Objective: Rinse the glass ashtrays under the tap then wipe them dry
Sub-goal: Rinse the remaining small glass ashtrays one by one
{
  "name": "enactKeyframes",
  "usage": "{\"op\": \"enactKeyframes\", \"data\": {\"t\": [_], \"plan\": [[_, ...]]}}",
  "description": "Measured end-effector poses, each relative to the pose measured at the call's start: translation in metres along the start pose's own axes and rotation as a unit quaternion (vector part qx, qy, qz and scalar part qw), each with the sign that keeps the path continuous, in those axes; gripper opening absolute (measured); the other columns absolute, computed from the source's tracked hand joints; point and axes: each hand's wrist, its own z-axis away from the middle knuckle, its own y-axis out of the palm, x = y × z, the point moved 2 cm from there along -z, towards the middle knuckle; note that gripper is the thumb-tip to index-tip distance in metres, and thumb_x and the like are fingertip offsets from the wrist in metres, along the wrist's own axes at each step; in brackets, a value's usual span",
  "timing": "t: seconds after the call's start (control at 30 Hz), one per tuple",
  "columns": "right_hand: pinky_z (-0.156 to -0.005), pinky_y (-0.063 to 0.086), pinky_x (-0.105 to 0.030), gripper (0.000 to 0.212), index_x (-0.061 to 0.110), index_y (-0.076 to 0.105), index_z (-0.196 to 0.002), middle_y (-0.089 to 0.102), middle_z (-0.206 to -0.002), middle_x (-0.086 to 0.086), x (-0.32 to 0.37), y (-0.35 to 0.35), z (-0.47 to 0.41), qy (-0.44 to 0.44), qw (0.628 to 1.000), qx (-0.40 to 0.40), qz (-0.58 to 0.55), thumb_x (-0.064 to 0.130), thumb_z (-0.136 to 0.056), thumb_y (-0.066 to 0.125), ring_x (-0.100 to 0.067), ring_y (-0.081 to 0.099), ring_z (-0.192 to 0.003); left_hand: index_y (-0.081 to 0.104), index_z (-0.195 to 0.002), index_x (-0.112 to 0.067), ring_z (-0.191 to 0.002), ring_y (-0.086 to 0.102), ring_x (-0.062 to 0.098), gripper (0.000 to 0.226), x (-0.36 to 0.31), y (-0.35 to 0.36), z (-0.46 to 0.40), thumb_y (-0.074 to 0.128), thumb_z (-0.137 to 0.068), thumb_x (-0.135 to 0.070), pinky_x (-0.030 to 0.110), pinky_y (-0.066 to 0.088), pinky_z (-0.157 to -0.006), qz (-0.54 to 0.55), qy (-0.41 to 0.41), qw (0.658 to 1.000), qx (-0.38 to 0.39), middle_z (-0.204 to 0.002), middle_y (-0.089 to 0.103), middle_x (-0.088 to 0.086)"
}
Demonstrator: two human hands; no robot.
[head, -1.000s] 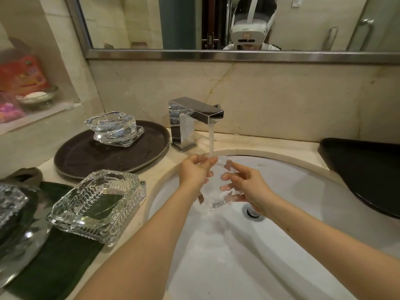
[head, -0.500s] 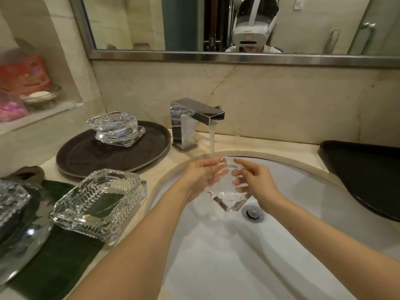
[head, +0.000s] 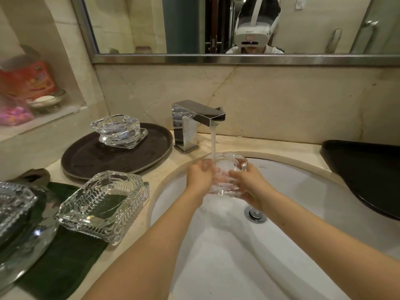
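A clear glass ashtray is held over the white sink under the water running from the chrome tap. My left hand grips its left side and my right hand grips its right side, fingers curled round the rim. Another glass ashtray stands on a round dark tray. A ribbed square glass ashtray sits on a dark green cloth at the left. One more glass piece is cut off by the left edge.
A black tray lies on the counter at the right. The drain plug is just below my right hand. A wall niche at the far left holds a red packet and a small glass dish. A mirror runs above.
Both hands have turned the ashtray from tilted on edge to more upright under the stream and shifted it slightly up toward the spout. The water keeps running.
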Motion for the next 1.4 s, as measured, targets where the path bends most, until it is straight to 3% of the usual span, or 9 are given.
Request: {"op": "enactKeyframes", "data": {"t": [0.13, 0.37, 0.57, 0.77, 0.87, 0.97, 1.03, 1.2, 1.4], "plan": [[-0.051, 0.053, -0.033, 0.041, 0.014, 0.033, -0.13, 0.057, -0.119, -0.01, -0.006, -0.006, 0.002, 0.007, 0.997, 0.021, 0.074, -0.001, -0.095, 0.045, -0.021, 0.064, -0.075, 0.05, -0.101, -0.014, -0.068, 0.066, 0.016, 0.021, 0.007, -0.008, -0.003, 0.064, -0.087, -0.008, 0.029, 0.053, -0.062, -0.005, -0.023, 0.999, 0.04, -0.105, 0.063, 0.007], [-0.048, 0.055, -0.03, 0.024, 0.017, 0.041, -0.118, 0.063, -0.086, -0.01, -0.012, -0.003, 0.002, 0.003, 0.999, 0.023, 0.03, 0.003, -0.099, 0.038, -0.023, 0.065, -0.078, 0.049, -0.107, -0.006, -0.053, 0.064, 0.012, 0.028, 0.007, -0.007, -0.005, 0.067, -0.085, -0.008, 0.022, 0.053, -0.053, -0.042, 0.006, 0.998, 0.042, -0.095, 0.065, 0.012], [-0.061, 0.055, -0.03, 0.012, 0.007, 0.051, -0.103, 0.062, -0.084, -0.007, -0.005, -0.02, -0.002, -0.041, 0.998, -0.035, -0.015, 0.0, -0.095, 0.046, -0.018, 0.063, -0.071, 0.056, -0.118, -0.01, -0.098, 0.065, 0.022, 0.046, 0.001, -0.002, -0.003, 0.061, -0.078, 0.014, 0.025, 0.05, -0.074, 0.108, -0.057, 0.976, 0.179, -0.109, 0.065, 0.007], [-0.081, 0.052, -0.04, 0.045, 0.014, 0.046, -0.125, 0.064, -0.1, -0.012, -0.013, -0.006, 0.0, -0.037, 0.997, 0.068, -0.018, -0.012, -0.089, 0.048, -0.022, 0.065, -0.083, 0.056, -0.118, -0.002, -0.067, 0.064, 0.014, 0.03, 0.006, -0.009, -0.011, 0.061, -0.089, -0.006, 0.02, 0.05, -0.056, 0.065, -0.027, 0.998, 0.0, -0.082, 0.066, 0.003], [-0.072, 0.058, -0.041, 0.041, 0.029, 0.042, -0.12, 0.063, -0.099, -0.011, -0.017, 0.003, 0.003, -0.016, 0.998, 0.042, 0.053, -0.002, -0.094, 0.046, -0.026, 0.065, -0.085, 0.055, -0.113, -0.008, -0.058, 0.064, 0.011, 0.023, 0.004, -0.01, -0.009, 0.058, -0.091, -0.013, 0.019, 0.049, -0.05, 0.091, -0.025, 0.995, -0.026, -0.082, 0.066, 0.005], [-0.05, 0.053, -0.027, 0.009, 0.01, 0.053, -0.101, 0.062, -0.07, -0.006, -0.015, -0.003, -0.003, -0.07, 0.981, -0.075, 0.165, 0.012, -0.097, 0.046, -0.012, 0.063, -0.052, 0.056, -0.103, -0.01, -0.066, 0.066, 0.014, 0.019, 0.003, -0.009, -0.006, 0.065, -0.087, -0.013, 0.021, 0.051, -0.054, 0.025, 0.004, 1.0, -0.015, -0.096, 0.066, 0.009], [-0.047, 0.047, -0.023, 0.02, 0.007, 0.056, -0.087, 0.06, -0.057, -0.003, -0.011, -0.012, -0.007, -0.105, 0.944, -0.119, 0.289, 0.021, -0.097, 0.047, -0.005, 0.054, -0.038, 0.055, -0.086, -0.014, -0.064, 0.064, 0.014, 0.015, 0.004, -0.006, -0.003, 0.069, -0.083, -0.01, 0.024, 0.055, -0.059, -0.044, 0.039, 0.998, 0.005, -0.091, 0.063, 0.008], [-0.039, 0.038, -0.012, 0.029, 0.01, 0.055, -0.077, 0.058, -0.052, -0.002, 0.009, -0.012, -0.011, -0.137, 0.873, -0.04, 0.467, 0.028, -0.098, 0.046, -0.002, 0.05, -0.033, 0.064, -0.094, -0.011, -0.042, 0.057, 0.007, 0.021, 0.005, -0.006, -0.002, 0.057, -0.093, -0.031, 0.017, 0.045, -0.05, -0.175, 0.094, 0.98, 0.031, -0.059, 0.058, 0.002], [-0.047, 0.043, -0.019, 0.021, 0.008, 0.06, -0.094, 0.058, -0.074, -0.007, 0.025, -0.007, -0.019, -0.072, 0.977, 0.036, 0.198, 0.012, -0.1, 0.04, -0.013, 0.055, -0.055, 0.066, -0.09, -0.017, -0.081, 0.065, 0.037, 0.026, 0.004, -0.007, -0.01, 0.042, -0.099, -0.018, 0.041, 0.056, -0.074, -0.032, 0.058, 0.998, -0.019, -0.084, 0.067, 0.018]]}}
